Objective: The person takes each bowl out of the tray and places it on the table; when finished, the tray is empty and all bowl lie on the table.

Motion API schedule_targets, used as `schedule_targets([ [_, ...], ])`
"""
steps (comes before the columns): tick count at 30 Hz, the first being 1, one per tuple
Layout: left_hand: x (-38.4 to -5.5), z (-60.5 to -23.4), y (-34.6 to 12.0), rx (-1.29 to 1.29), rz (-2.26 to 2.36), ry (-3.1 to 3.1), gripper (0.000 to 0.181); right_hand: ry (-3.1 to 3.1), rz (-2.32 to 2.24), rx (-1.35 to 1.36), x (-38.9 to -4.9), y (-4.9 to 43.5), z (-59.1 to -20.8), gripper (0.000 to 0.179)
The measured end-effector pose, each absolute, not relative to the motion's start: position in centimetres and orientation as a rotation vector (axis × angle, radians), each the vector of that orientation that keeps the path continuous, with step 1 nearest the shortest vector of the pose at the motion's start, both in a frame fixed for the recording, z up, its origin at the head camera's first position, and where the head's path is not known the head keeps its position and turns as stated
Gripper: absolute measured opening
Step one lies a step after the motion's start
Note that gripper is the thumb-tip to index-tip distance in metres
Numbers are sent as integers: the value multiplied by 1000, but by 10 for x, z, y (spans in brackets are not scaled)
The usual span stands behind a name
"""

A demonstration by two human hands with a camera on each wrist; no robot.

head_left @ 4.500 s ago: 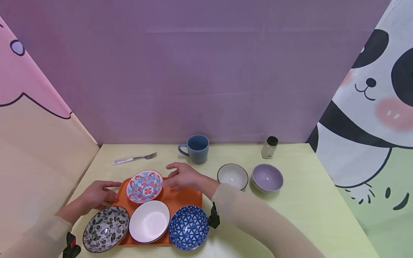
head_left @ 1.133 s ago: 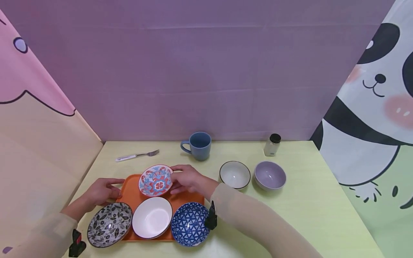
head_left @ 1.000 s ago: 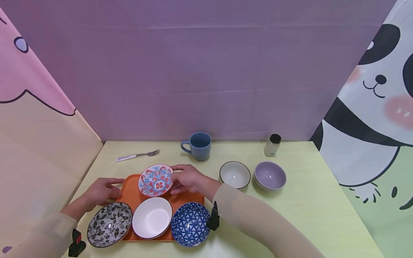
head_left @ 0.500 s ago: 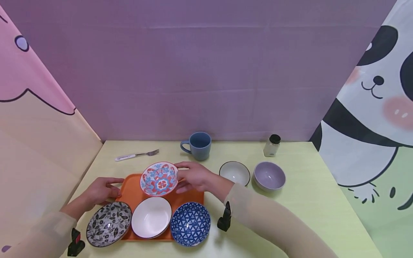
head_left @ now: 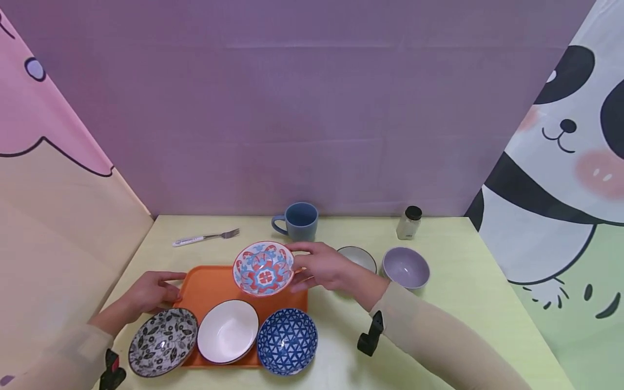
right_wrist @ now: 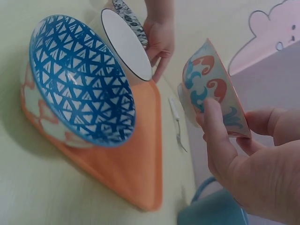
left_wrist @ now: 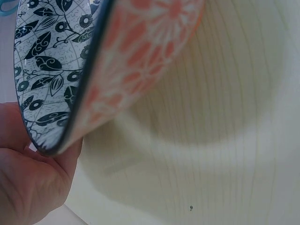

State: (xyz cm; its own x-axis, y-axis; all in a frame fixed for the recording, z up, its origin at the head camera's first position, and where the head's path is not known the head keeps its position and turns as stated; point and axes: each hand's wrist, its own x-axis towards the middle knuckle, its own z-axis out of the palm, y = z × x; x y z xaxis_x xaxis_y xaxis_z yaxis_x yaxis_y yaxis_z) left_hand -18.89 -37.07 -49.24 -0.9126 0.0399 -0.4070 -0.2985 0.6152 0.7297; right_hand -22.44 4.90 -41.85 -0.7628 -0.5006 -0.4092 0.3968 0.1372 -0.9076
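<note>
Right hand point(head_left: 319, 266): pinches the red bowl point(head_left: 263, 269) by its right rim.
Red bowl: left of that hand, over the far side of the tray point(head_left: 209, 279); has shifted right and looms larger, so probably lifted clear and being carried.
Left hand point(head_left: 151, 290): fingers loosely spread at the tray's left edge.
White bowl point(head_left: 228, 331), blue bowl point(head_left: 287, 341): unmoved, nearer the person.

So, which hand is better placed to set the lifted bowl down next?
Probably the right hand: it grips the lifted bowl, while the left hand is at the left edge of the orange tray.
</note>
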Motion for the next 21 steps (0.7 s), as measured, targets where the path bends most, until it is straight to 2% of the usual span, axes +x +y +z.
schedule_targets([
  [21, -188, -493, -370, -213, 1200, 2462, 60, 1750, -1828, -40, -222, 163, -401, 54],
])
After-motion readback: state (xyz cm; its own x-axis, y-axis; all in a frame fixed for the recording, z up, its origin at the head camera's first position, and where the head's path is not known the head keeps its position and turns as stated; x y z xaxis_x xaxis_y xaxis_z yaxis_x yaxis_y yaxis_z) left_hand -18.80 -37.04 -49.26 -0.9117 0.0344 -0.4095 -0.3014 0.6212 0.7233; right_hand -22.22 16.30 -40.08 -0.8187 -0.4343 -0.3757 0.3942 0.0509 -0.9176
